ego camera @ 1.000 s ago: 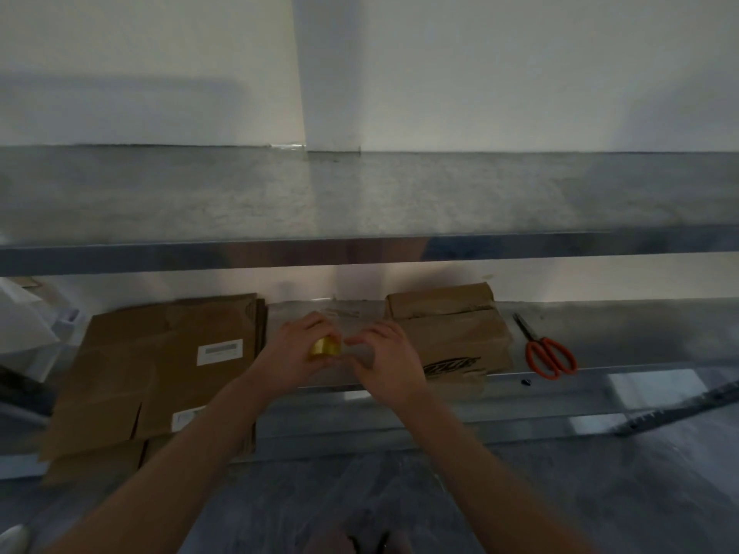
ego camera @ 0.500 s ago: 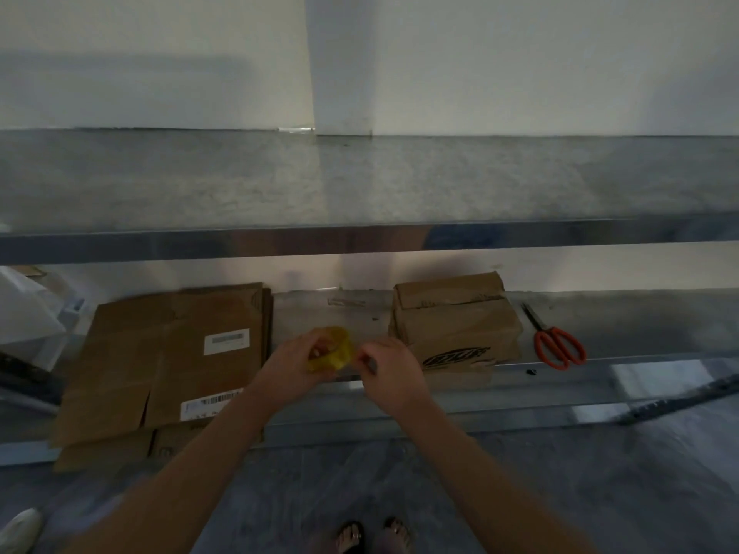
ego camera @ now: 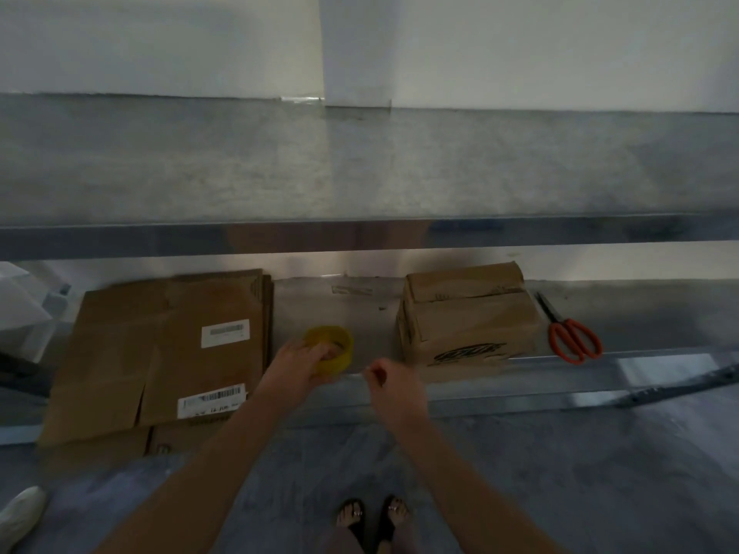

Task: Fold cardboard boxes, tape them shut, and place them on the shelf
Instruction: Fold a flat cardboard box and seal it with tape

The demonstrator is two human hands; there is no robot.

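You have the tape roll [ego camera: 335, 341] in hand over the lower shelf [ego camera: 660, 321].
Your left hand [ego camera: 300, 363] grips the yellow roll with fingers hooked into its core. Just to its right, your right hand [ego camera: 394, 387] pinches what looks like the tape end [ego camera: 362, 373]. Flattened cardboard [ego camera: 172, 349] lies to the left; a folded box [ego camera: 468, 317] and orange-handled scissors [ego camera: 576, 339] sit to the right.

Single head-worn view, looking forward and down, close to shelf [ego camera: 400, 173]

Dim, soft, grainy view; pale glow behind lower shelf [ego camera: 660, 325]; bowed edges.
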